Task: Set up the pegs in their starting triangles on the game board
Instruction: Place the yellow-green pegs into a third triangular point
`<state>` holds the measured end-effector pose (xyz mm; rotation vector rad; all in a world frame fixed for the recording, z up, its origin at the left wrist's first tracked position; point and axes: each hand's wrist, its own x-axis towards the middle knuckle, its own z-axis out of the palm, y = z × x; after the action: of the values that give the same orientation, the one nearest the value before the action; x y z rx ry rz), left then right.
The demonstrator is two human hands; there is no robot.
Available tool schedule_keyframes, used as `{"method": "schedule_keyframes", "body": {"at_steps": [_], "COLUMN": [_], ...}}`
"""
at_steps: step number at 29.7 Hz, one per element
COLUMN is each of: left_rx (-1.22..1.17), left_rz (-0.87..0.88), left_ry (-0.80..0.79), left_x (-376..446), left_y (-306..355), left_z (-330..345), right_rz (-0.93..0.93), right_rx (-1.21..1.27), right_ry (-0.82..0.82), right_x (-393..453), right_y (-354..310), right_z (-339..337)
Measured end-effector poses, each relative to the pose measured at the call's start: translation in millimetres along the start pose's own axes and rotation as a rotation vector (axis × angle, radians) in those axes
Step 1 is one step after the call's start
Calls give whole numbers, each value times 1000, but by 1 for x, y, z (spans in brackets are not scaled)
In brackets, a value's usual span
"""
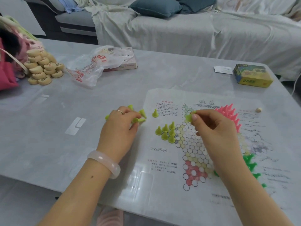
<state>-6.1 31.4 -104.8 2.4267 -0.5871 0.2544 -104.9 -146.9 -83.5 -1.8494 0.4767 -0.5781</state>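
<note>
A paper game board (pixel 164 181) printed with a star of circles lies on the table. Several yellow-green pegs (pixel 167 132) stand in its left triangle. Pink pegs (pixel 228 112) fill the far triangle, and bright green pegs (pixel 251 163) stand at the right, partly hidden by my right arm. My right hand (pixel 215 128) pinches one yellow-green peg (pixel 189 117) above the board. My left hand (pixel 120 126) rests on a loose heap of yellow-green pegs (pixel 141 113) left of the board, fingers closed on one peg (pixel 136 120). A single peg (pixel 155 113) stands by the board's edge.
A pile of round wooden chess discs (pixel 42 66) and a crumpled plastic bag (pixel 94 66) over a flat box lie at the far left. A yellow card box (pixel 252 75) and a paper slip (pixel 223 70) sit far right. A sofa stands behind the table.
</note>
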Motion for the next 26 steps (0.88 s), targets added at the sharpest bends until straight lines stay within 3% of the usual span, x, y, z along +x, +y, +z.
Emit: {"method": "schedule_keyframes", "body": {"at_steps": [4, 10, 26], "left_rx": [159, 77, 31], "left_rz": [160, 3, 17], "left_ry": [-53, -46, 88], "left_x": [2, 4, 1], "left_y": [-8, -2, -3], "left_z": [15, 20, 4], "right_rz": [50, 38, -2], "right_rx": [-69, -283, -644], "right_ry": [35, 21, -27], "right_x": [8, 16, 20], "right_y": [2, 10, 22], "right_z": [-4, 0, 32]}}
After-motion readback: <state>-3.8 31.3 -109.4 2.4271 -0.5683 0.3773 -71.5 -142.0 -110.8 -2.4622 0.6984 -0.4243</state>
